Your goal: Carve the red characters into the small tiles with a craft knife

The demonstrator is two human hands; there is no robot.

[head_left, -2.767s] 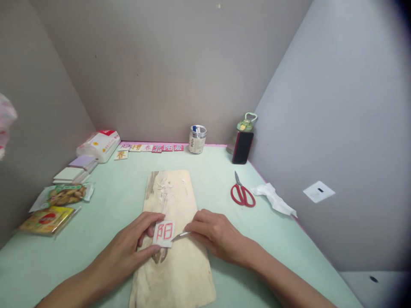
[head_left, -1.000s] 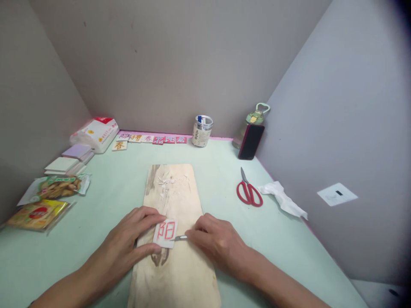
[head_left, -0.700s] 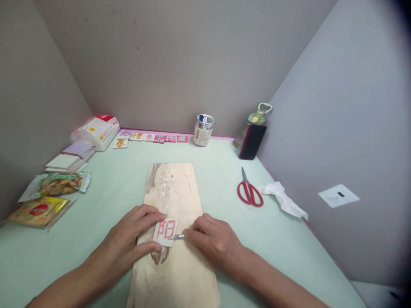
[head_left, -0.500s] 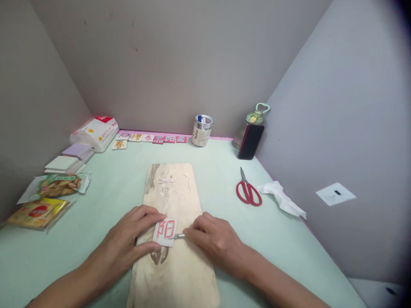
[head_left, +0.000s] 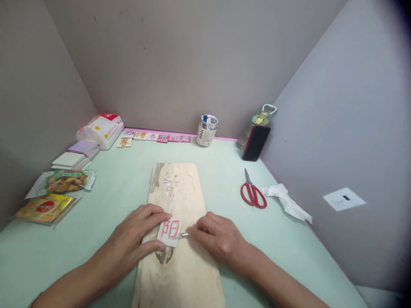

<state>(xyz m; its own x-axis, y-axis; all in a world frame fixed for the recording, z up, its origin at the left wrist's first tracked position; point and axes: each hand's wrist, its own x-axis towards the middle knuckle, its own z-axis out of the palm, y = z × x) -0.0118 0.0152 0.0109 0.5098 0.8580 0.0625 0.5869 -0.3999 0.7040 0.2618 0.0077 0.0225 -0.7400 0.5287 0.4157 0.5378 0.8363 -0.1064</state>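
A small square white block (head_left: pixel 169 234) with a red outlined Chinese character lies on a long wooden board (head_left: pixel 189 273). My left hand (head_left: pixel 138 235) holds the block's left side, thumb at the lower edge and fingers at the upper corner. From the right, my right hand (head_left: pixel 218 239) grips a craft knife (head_left: pixel 184 235) with its fingers closed. Its handle is hidden in the hand, and the thin blade reaches over the block's right edge onto the red lines. White shavings (head_left: pixel 173 179) are scattered on the board's far end.
Red-handled scissors (head_left: pixel 253 194) and a crumpled tissue (head_left: pixel 289 203) lie to the right. A phone (head_left: pixel 256 143) leans on a green bottle (head_left: pixel 247 134). At the back are a can (head_left: pixel 207 131) and several carved tiles (head_left: pixel 163 138). Snack packets (head_left: pixel 45 208) and blank blocks (head_left: pixel 69 159) sit left.
The whole scene has shifted slightly to the right in view as the camera turned. Both hands, the block and the knife keep nearly the same places relative to each other.
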